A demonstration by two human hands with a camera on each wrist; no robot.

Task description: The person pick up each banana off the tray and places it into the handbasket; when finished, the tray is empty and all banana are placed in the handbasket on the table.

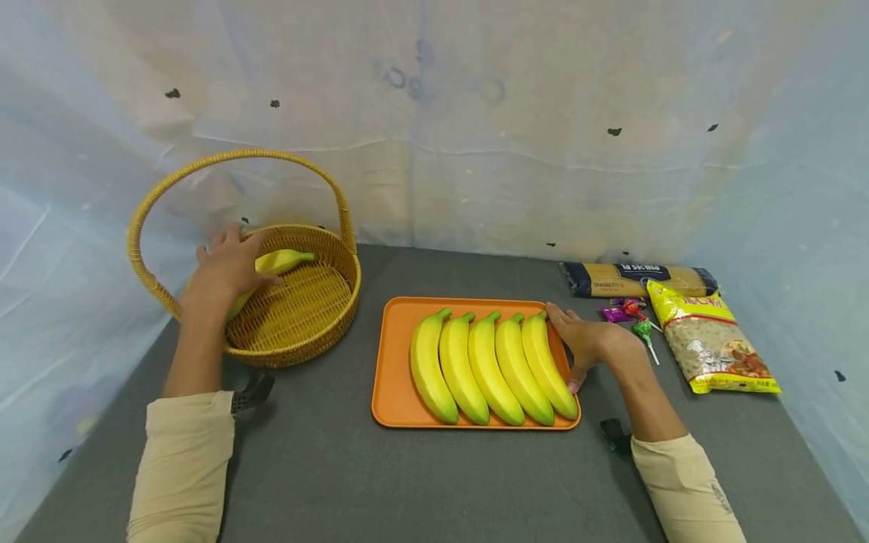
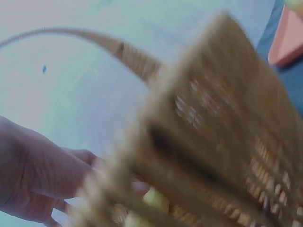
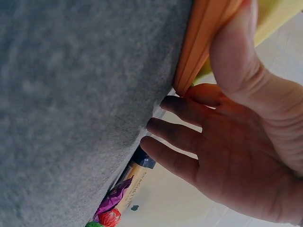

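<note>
Left hand [image 1: 227, 268] is over the near-left rim of the wicker basket [image 1: 319, 320], fingers curled round one banana [image 1: 281, 262] that lies partly inside, its tip pointing across the woven floor. The left wrist view is blurred and adds only basket weave and handle. Right hand [image 1: 585, 341] rests at the right edge of the orange tray [image 1: 395, 377]; its fingers [image 3: 182, 135] are relaxed and slightly spread, thumb along the tray rim, gripping nothing. Five bananas [image 1: 490, 368] lie side by side on the tray, touching. Judgement: one banana reaches the basket, not yet released; five remain on the tray. Spaghetti packet [image 1: 634, 279], snack bag [image 1: 713, 345] and lollipops [image 1: 634, 315] sit on the grey surface [image 1: 326, 475], right of the tray.
</note>
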